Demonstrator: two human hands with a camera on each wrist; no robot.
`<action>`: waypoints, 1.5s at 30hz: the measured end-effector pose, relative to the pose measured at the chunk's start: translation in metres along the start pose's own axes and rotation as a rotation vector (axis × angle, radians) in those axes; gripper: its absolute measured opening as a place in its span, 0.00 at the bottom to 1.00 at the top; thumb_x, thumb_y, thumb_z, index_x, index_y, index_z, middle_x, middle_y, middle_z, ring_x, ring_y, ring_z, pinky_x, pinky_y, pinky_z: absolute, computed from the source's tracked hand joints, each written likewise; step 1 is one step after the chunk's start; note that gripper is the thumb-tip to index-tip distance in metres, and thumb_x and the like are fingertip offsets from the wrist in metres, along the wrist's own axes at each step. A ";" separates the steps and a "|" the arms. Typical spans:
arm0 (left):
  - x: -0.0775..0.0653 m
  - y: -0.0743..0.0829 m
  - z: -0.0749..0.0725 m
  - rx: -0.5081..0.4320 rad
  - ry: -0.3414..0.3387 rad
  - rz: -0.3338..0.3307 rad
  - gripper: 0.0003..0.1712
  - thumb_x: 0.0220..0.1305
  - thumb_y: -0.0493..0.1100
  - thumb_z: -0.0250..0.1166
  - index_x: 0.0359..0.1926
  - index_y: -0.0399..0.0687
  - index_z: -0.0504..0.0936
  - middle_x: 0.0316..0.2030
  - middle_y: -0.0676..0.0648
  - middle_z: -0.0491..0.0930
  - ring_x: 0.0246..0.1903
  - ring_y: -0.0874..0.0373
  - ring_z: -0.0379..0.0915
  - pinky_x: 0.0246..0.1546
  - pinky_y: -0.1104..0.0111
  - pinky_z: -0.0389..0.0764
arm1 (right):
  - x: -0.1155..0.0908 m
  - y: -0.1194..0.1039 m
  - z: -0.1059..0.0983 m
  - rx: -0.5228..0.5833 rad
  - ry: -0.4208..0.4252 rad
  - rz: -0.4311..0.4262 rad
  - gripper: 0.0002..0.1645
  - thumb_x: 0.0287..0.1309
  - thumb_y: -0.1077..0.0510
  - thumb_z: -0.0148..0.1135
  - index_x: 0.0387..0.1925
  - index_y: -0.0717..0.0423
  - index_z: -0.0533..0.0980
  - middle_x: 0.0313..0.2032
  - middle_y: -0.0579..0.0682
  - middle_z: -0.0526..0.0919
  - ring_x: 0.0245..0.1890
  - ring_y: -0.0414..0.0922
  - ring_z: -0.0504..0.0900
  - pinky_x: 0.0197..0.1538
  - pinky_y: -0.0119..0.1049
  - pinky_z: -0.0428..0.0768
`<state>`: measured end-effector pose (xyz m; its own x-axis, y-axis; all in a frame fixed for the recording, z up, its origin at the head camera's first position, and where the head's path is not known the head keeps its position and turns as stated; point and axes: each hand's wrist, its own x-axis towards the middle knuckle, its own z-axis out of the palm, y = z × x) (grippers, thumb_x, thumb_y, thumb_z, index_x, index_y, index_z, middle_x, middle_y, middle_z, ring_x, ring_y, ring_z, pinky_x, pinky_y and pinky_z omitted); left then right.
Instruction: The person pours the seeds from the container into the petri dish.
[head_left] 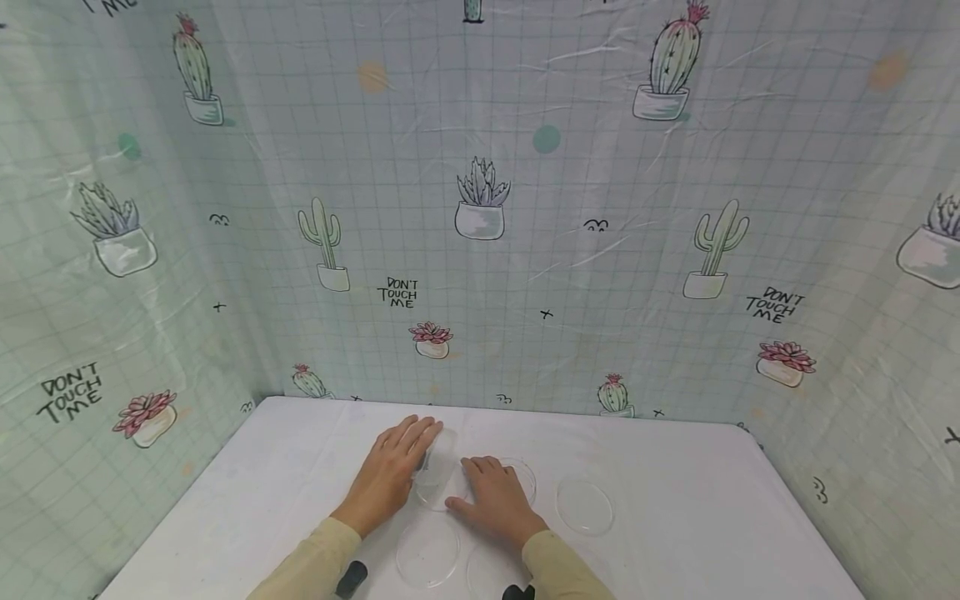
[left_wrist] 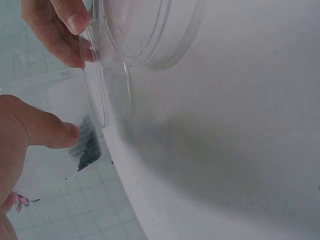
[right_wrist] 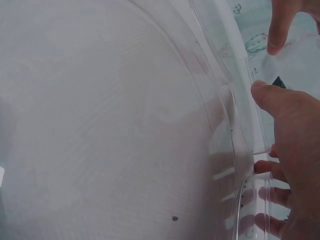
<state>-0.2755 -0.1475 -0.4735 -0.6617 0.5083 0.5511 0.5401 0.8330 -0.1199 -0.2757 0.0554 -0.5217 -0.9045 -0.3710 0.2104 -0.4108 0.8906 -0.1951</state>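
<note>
My left hand [head_left: 386, 479] grips a tilted clear plastic container [head_left: 440, 460] at the middle of the table. Small dark grains [left_wrist: 89, 147] are gathered in one corner of it, below the left thumb [left_wrist: 62, 134]. The container leans over a clear petri dish [head_left: 438, 504]. My right hand [head_left: 497, 498] lies low beside that dish with its fingers spread, close to another petri dish [head_left: 528, 473] behind it. In the right wrist view, the fingers [right_wrist: 272, 195] show right at a clear dish wall [right_wrist: 245, 200] with several dark specks.
More clear petri dishes lie on the white table [head_left: 712, 517]: one to the right [head_left: 585, 529], one in front [head_left: 427, 586] and one partly behind the right forearm [head_left: 480, 575]. A patterned cloth [head_left: 480, 275] surrounds the table at the back and sides.
</note>
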 end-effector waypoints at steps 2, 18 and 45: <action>0.000 0.000 0.000 0.008 0.006 0.019 0.52 0.42 0.34 0.71 0.68 0.55 0.56 0.64 0.50 0.63 0.63 0.50 0.59 0.59 0.53 0.68 | 0.001 0.000 0.001 -0.002 -0.002 0.003 0.43 0.51 0.27 0.48 0.60 0.50 0.67 0.56 0.48 0.74 0.58 0.48 0.70 0.53 0.50 0.73; 0.003 0.004 -0.001 0.054 -0.007 0.090 0.47 0.48 0.34 0.68 0.68 0.56 0.56 0.65 0.50 0.62 0.64 0.51 0.59 0.61 0.56 0.67 | 0.002 0.001 0.003 -0.012 -0.013 0.012 0.44 0.51 0.26 0.49 0.60 0.50 0.66 0.56 0.48 0.74 0.59 0.49 0.69 0.54 0.51 0.73; 0.005 0.005 0.004 0.099 -0.044 0.189 0.53 0.42 0.35 0.72 0.68 0.59 0.56 0.66 0.51 0.60 0.66 0.51 0.55 0.62 0.56 0.65 | 0.000 0.000 0.000 0.004 0.014 0.002 0.43 0.51 0.28 0.50 0.59 0.51 0.68 0.55 0.48 0.75 0.59 0.49 0.70 0.53 0.51 0.73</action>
<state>-0.2782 -0.1402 -0.4740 -0.5767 0.6646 0.4751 0.6042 0.7384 -0.2996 -0.2757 0.0558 -0.5220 -0.9035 -0.3655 0.2239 -0.4095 0.8902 -0.1997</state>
